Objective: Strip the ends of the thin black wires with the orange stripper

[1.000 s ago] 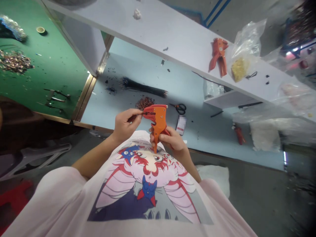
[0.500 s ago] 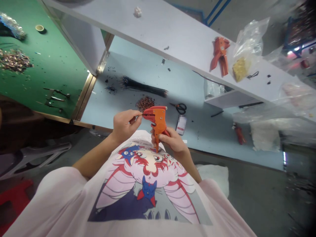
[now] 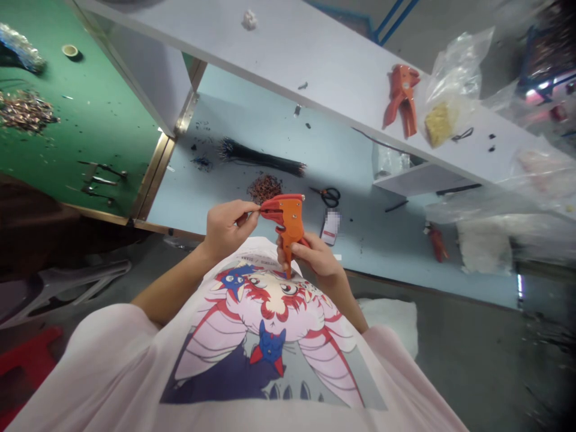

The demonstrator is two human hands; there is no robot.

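Orange plastic wire stripper, light and stiff, best held by its grip: your right hand has its fingers curled round it, above your chest, near the counter's near edge. Your left hand pinches a springy black wire at its jaws, fingertips together.

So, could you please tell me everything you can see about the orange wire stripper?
The orange wire stripper has a plastic-looking body with small metal rivets, a redder jaw end pointing toward the left hand, and a long grip. It stands nearly upright, slightly tilted, above the printed shirt, with its lower end pointing down. The right hand wraps its fingers around the grip. A thin dark wire, pinched by the left hand, reaches into the jaws.
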